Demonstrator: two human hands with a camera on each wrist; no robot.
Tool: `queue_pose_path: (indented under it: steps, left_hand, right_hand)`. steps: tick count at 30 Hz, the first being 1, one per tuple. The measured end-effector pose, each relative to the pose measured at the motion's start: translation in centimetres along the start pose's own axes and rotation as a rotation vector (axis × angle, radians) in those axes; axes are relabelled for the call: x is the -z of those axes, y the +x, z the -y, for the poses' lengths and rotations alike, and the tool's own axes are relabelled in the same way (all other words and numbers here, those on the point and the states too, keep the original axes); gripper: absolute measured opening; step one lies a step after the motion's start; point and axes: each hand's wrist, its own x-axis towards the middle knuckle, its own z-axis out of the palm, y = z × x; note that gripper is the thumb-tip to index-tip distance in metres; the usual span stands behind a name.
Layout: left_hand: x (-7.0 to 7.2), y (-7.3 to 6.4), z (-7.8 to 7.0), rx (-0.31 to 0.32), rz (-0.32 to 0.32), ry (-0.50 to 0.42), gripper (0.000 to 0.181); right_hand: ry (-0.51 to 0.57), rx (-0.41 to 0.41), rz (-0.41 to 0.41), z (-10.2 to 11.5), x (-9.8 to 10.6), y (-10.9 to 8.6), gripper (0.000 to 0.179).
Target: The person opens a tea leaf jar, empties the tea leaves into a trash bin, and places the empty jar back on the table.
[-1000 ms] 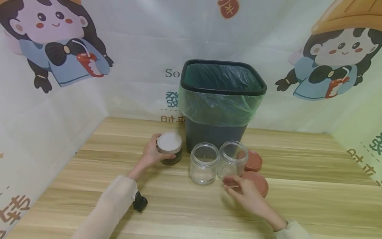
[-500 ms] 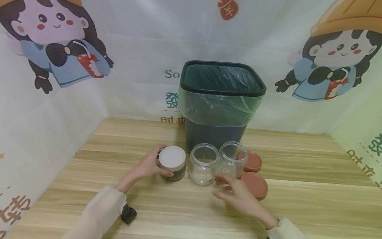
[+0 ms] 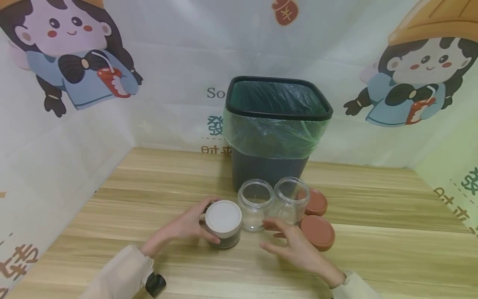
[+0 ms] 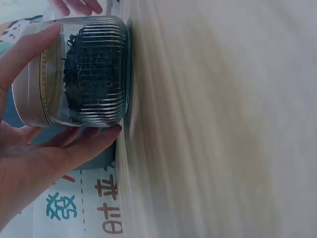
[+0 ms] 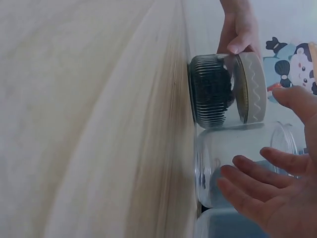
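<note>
My left hand (image 3: 190, 224) grips a ribbed glass jar (image 4: 101, 74) with a pale lid (image 3: 223, 216), thumb on one side and fingers on the other. Dark, curly dry contents fill part of it. The jar stands upright at the tabletop, close beside a lidless clear glass jar (image 3: 254, 218). A second lidless clear jar (image 3: 291, 211) stands right of that one. My right hand (image 3: 296, 247) hovers in front of the clear jars, fingers spread and relaxed, holding nothing. Two reddish-brown round lids, a nearer lid (image 3: 317, 233) and a farther lid (image 3: 317, 202), lie to the right.
Behind the jars stands a dark bin (image 3: 269, 170) lined with a green plastic bag (image 3: 276, 137). A printed cloth (image 3: 171, 83) hangs along the back and sides of the wooden table (image 3: 373, 257).
My left hand has brought the ribbed jar nearer and to the right, in beside the clear jars. The right hand has shifted slightly left, its fingers spreading wider.
</note>
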Motion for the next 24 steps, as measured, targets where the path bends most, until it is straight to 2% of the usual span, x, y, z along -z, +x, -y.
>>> queue_pose_path:
  steps: [6, 14, 19, 24]
  left_hand:
    - [-0.7, -0.1, -0.5, -0.024, 0.060, -0.056, 0.088]
    - [-1.7, -0.2, -1.3, -0.011, 0.120, -0.161, 0.083]
    - [-2.5, 0.2, -1.8, -0.038, 0.135, -0.140, 0.081]
    - [-3.4, 0.5, -2.3, -0.071, 0.157, -0.118, 0.080]
  right_hand:
    - [-0.012, 0.040, 0.028, 0.0, -0.2, -0.1, 0.050]
    - [-0.013, 0.117, 0.003, 0.2, -0.5, -0.2, 0.054]
    - [-0.004, 0.137, -0.007, 0.3, -0.7, -0.2, 0.066]
    - [-0.062, 0.178, -0.019, 0.5, -0.9, -0.2, 0.076]
